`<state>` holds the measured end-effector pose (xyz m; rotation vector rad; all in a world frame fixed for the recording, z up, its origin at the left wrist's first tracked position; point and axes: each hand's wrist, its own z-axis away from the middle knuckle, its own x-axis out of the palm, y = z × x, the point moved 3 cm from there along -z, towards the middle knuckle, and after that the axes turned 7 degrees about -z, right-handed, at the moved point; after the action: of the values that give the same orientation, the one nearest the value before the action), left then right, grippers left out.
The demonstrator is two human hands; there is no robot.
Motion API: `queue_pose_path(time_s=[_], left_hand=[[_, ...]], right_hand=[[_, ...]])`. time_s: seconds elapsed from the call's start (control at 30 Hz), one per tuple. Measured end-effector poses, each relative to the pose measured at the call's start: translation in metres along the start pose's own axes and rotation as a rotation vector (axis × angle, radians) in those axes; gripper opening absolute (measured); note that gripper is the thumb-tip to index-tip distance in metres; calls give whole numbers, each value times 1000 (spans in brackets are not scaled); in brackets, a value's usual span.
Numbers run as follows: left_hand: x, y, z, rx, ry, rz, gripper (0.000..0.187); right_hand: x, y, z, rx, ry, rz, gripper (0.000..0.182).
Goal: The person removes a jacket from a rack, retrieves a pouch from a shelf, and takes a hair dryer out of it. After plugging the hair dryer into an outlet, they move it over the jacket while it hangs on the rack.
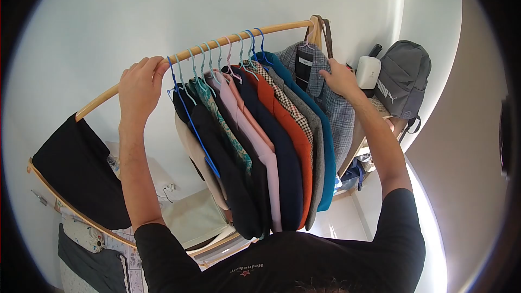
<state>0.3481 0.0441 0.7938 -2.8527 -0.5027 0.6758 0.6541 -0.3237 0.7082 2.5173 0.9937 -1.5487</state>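
Note:
My left hand [140, 84] is closed over the wooden clothes rail [198, 50], just left of a blue hanger [191, 114]. On the right, my right hand [341, 77] grips the shoulder of a grey plaid blazer [339, 122], which hangs from a pale pink hanger [307, 43] at the rail's end. Its thumb lies on the front of the cloth, and the other fingers are partly hidden. Between my hands hang several jackets, among them a teal one [325, 184], an orange-red one [296, 135], a navy one [285, 184] and a pink one [267, 157].
Black cloth [81, 168] drapes over the rack's left part. A grey backpack [404, 78] and a white device [368, 72] with a black top stand on a shelf at right. Brown straps [327, 35] hang at the rail's end. A pale box [198, 217] sits below.

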Motion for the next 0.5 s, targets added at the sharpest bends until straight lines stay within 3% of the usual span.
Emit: queue_pose_path(time_s=[0.2,0.4,0.47,0.5], left_hand=[[-2,-3,2,-36,-62,9,23],[-1,-8,3,-25,-28,39,23],[-2,-8,3,-43,-72,46,24],[-5,-7,4,-2,4,37,26]], right_hand=[[-55,-20,16,-77,179,-22,34],[-185,-22,73,-51,544,201,30],[-224,-2,87,-62,771,271,29],[-244,8,94,-94,880,311,29]])
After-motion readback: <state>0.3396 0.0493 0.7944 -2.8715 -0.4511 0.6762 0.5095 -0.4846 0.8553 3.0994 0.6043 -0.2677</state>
